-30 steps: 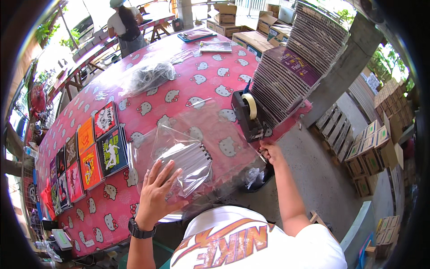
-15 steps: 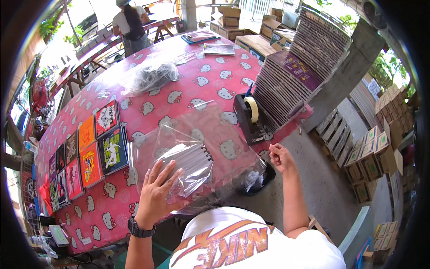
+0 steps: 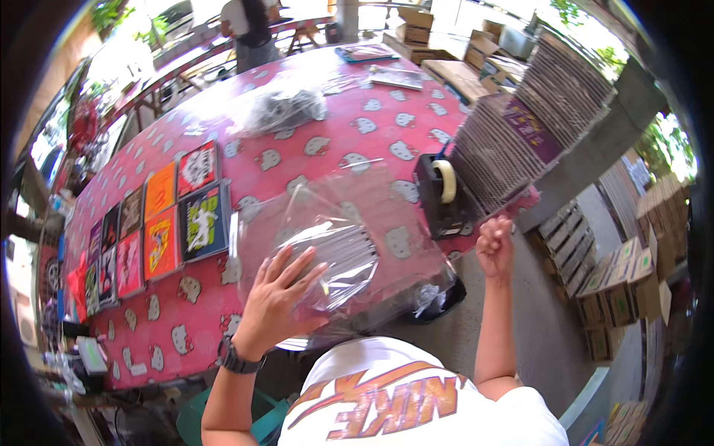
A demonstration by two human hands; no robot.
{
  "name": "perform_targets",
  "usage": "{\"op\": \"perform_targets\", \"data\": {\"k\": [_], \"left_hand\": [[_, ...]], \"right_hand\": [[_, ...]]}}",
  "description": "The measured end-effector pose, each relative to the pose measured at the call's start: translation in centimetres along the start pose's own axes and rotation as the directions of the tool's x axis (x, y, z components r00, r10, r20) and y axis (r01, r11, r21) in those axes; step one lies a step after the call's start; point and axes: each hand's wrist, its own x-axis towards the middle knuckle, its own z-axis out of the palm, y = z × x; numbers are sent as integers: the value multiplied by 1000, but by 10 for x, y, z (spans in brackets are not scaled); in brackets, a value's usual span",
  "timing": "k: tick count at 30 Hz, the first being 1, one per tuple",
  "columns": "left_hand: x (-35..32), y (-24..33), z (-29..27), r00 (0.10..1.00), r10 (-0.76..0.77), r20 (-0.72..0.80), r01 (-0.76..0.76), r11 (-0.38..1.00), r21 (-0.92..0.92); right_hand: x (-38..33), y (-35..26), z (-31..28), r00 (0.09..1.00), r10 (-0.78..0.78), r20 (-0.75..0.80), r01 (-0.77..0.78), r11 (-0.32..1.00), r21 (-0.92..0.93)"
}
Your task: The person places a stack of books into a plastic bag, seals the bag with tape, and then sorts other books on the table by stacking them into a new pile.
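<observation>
My left hand (image 3: 281, 297) lies flat with its fingers spread on a clear plastic bag (image 3: 312, 215). Under that film is a spiral-bound notebook (image 3: 346, 256) with a pale cover, its coil along the right side. Off to the right, my right hand (image 3: 494, 241) is raised beside the table edge with its fingers curled together. Whatever it may be pinching is too small to make out. Just beyond it stands a black tape dispenser (image 3: 435, 212) carrying a roll of tape (image 3: 445, 181).
Rows of colourful notebooks (image 3: 160, 249) lie at left on the pink-patterned tablecloth (image 3: 201, 305). Crumpled plastic (image 3: 279, 111) sits farther back. A tall stack of spiral notebooks (image 3: 494, 152) rises behind the dispenser. Cardboard boxes (image 3: 617, 286) stand at right; another person (image 3: 253, 33) is at the back.
The whole view has shifted, so the table appears farther right. My right hand has risen toward the level of the tape dispenser, while my left hand stays on the plastic bag.
</observation>
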Motion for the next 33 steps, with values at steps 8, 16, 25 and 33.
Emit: {"op": "perform_targets", "data": {"k": [8,16,25,33], "left_hand": [[-1,2,-5,1000,-10,10,10,1000,9],[-4,-5,0,999,-42,-30,42,999,14],[-7,-17,29,918,-53,-393,73,997,35],[25,13,-9,788,-96,-608,-225,874,-430]], "right_hand": [[69,137,201,682,695,228,64,254,-965],[74,143,225,900,422,-106,403,-901,-164],[7,158,187,464,373,803,880,-299,-369],[40,143,201,802,-18,597,597,62,-800]]}}
